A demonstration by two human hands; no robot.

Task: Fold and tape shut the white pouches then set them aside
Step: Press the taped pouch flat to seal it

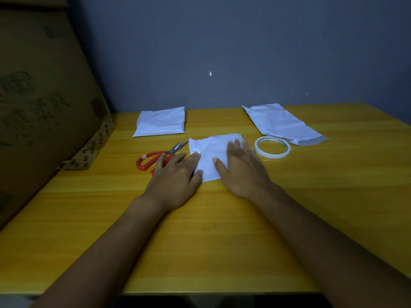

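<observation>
Head view: both forearms reach over yellow surface (pixel 222 241). Left hand (pixel 175 172) and right hand (pixel 242 167), fingers spread flat, press folded pouch (pixel 211 152) lying between them. Tape roll (pixel 272 147) just right, nearer right hand; scissors (pixel 155 157) left. Cardboard box (pixel 40 103) print unreadable.

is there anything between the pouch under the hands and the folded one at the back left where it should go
Nothing visible. The middle pouch has bare table up to the folded pouch; the scissors lie just left.
</observation>
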